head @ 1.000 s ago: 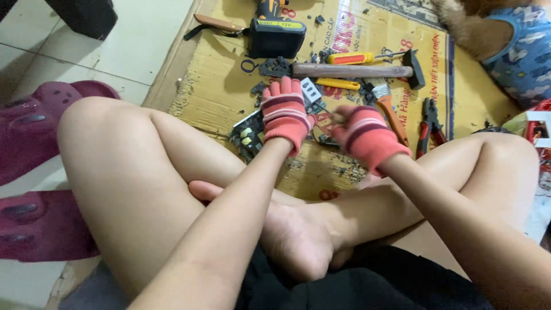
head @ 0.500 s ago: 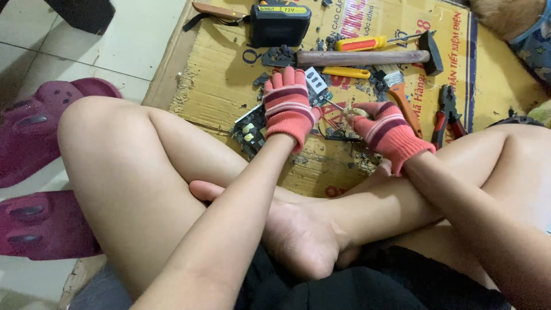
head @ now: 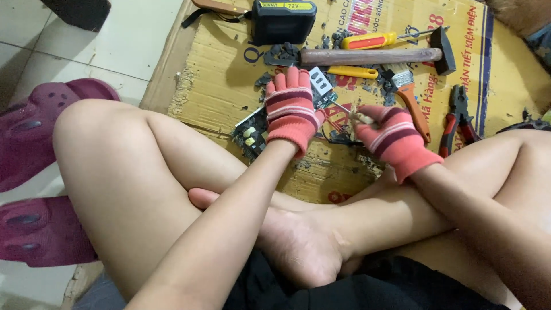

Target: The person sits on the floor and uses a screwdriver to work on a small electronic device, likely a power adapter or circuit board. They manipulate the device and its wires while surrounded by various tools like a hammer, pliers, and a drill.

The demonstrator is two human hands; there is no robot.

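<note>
Head view: the gloved left hand (head: pixel 291 109) presses flat on a circuit board (head: pixel 252 133) lying on the cardboard (head: pixel 212 86), while the gloved right hand (head: pixel 392 138) is clenched around a small screwdriver (head: pixel 344 109) just beside it. Beyond lie a hammer (head: pixel 367 55), brush (head: pixel 408 92) and pliers (head: pixel 456 117).

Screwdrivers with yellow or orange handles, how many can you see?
2, maybe more hidden: an orange-and-yellow screwdriver lies above the hammer, and a yellow-handled one lies just below it, beside the paintbrush.
</note>
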